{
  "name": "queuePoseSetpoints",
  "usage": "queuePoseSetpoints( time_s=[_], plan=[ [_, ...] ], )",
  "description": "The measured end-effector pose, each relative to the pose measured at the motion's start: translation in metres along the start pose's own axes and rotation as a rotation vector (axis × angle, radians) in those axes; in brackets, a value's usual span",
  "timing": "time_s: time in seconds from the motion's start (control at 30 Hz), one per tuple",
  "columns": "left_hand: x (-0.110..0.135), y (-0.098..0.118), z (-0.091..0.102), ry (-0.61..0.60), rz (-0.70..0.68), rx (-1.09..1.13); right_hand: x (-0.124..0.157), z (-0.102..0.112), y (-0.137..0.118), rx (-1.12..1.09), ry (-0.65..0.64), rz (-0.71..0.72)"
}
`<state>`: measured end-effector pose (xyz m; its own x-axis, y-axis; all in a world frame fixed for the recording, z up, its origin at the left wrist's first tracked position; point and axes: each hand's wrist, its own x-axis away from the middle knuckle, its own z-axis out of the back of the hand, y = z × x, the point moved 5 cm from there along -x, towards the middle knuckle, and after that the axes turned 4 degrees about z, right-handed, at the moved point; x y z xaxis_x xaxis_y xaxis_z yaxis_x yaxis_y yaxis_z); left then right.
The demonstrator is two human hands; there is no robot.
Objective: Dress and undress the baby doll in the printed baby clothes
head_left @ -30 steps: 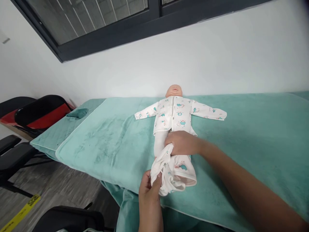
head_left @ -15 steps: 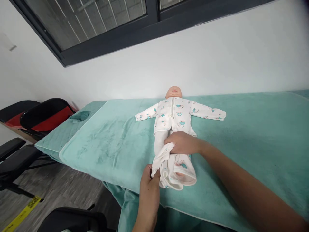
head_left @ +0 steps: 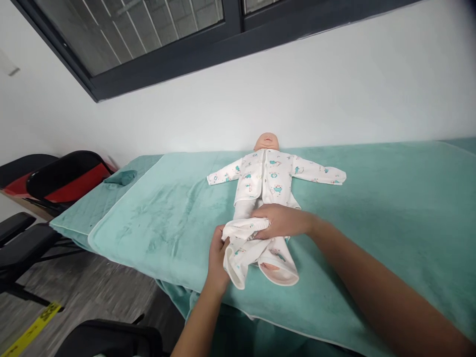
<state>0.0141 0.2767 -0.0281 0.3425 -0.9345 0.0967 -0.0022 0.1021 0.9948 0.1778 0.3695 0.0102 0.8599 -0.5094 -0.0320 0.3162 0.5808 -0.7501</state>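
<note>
A baby doll lies on its back on a teal towel, dressed in a white printed top with both sleeves spread out. White printed trousers are bunched around its legs. My left hand is closed on the left side of the bunched trouser fabric. My right hand grips the gathered cloth at the doll's hips, fingers curled over it. The doll's legs are mostly hidden under the cloth and my hands.
The towel covers a padded table against a white wall under a dark-framed window. A small teal cloth lies at the table's far left. Black and red chairs stand at the left, and yellow tape marks the floor.
My left hand has moved up along the doll's leg, carrying the bunched trouser fabric toward the hips. My right hand has stayed at the hips, holding the gathered cloth.
</note>
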Motion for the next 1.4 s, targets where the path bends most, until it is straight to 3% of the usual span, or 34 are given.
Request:
queuePoseSetpoints(
  time_s=[0.17,0.37,0.63,0.73,0.97,1.13,1.4],
  plan=[
    [-0.015,-0.014,0.001,0.017,-0.009,0.026,-0.002,-0.004,-0.003,0.112,0.011,-0.022],
    [0.014,-0.012,0.002,0.029,0.140,0.077,-0.002,-0.003,-0.008,0.047,0.076,-0.040],
    [0.049,-0.002,-0.001,-0.284,0.422,0.342,0.000,0.001,-0.005,-0.117,0.133,-0.099],
    [0.046,-0.005,-0.002,-0.299,0.423,0.379,0.001,0.001,-0.005,-0.142,0.081,-0.107],
    [0.031,-0.016,0.002,-0.205,0.399,0.358,0.002,-0.002,-0.007,-0.129,-0.094,-0.024],
    [0.035,-0.015,0.001,-0.204,0.391,0.413,0.003,-0.004,-0.010,-0.085,-0.098,0.030],
    [0.045,-0.014,-0.010,-0.276,0.424,0.712,0.005,-0.004,-0.015,-0.039,-0.076,0.046]
  ],
)
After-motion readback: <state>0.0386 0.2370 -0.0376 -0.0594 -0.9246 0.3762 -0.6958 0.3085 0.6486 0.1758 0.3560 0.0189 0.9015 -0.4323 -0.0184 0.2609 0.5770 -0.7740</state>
